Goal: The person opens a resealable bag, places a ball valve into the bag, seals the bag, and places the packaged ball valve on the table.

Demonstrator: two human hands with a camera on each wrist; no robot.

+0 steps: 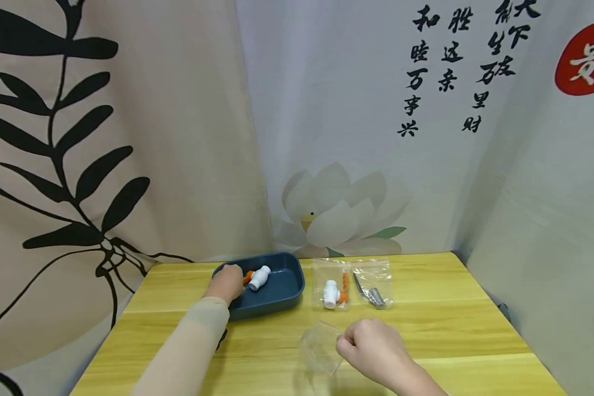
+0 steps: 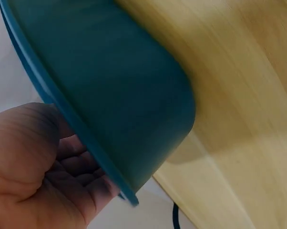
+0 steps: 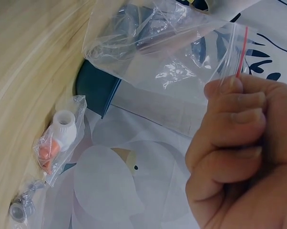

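Observation:
My left hand (image 1: 226, 283) is at the left end of a dark blue tray (image 1: 288, 297). In the left wrist view, its thumb and fingers grip the tray's rim (image 2: 69, 117). Inside the tray lies a white plastic valve (image 1: 259, 278) with an orange handle, partly hidden by the hand. Nearer the front, my right hand (image 1: 373, 349) pinches a clear zip bag (image 1: 319, 347) at its edge. A red line along the bag's closure shows in the right wrist view, and the bag (image 3: 148, 52) looks limp and see-through.
Right of the tray lies a clear bag with another white valve (image 1: 331, 294) and orange parts. Beside it, a second bag holds a grey cylindrical piece (image 1: 376, 297) and a thin dark piece. A printed curtain (image 1: 203, 137) hangs behind the wooden table (image 1: 450, 308).

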